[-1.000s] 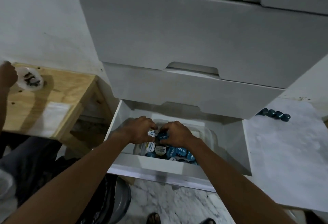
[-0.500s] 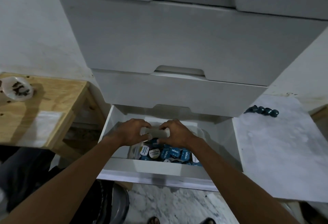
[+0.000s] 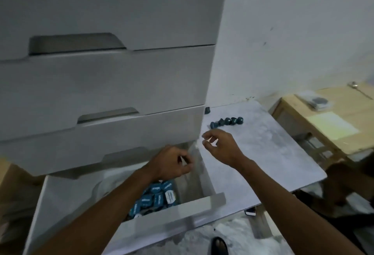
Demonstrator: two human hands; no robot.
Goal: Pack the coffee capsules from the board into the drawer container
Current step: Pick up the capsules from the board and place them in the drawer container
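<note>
A row of several dark blue coffee capsules (image 3: pixel 226 121) lies on the white marbled board (image 3: pixel 263 153) near the wall, with one more capsule (image 3: pixel 207 110) apart at the back left. My right hand (image 3: pixel 219 145) hovers over the board just short of the row, fingers apart and empty. My left hand (image 3: pixel 172 163) hangs over the open bottom drawer (image 3: pixel 178 212), fingers loosely curled, nothing seen in it. Below it the clear container (image 3: pixel 105 184) holds many blue capsules (image 3: pixel 155 196) with labelled lids.
Closed white drawers (image 3: pixel 101 84) rise above the open one. A wooden table (image 3: pixel 327 121) with a plastic bag stands right of the board. Another person's dark shape (image 3: pixel 348 186) sits at the right edge. A shoe (image 3: pixel 219 244) shows on the marbled floor.
Both hands have left the container. My right hand has swung right over the board toward the capsule row, and the view has turned right with it.
</note>
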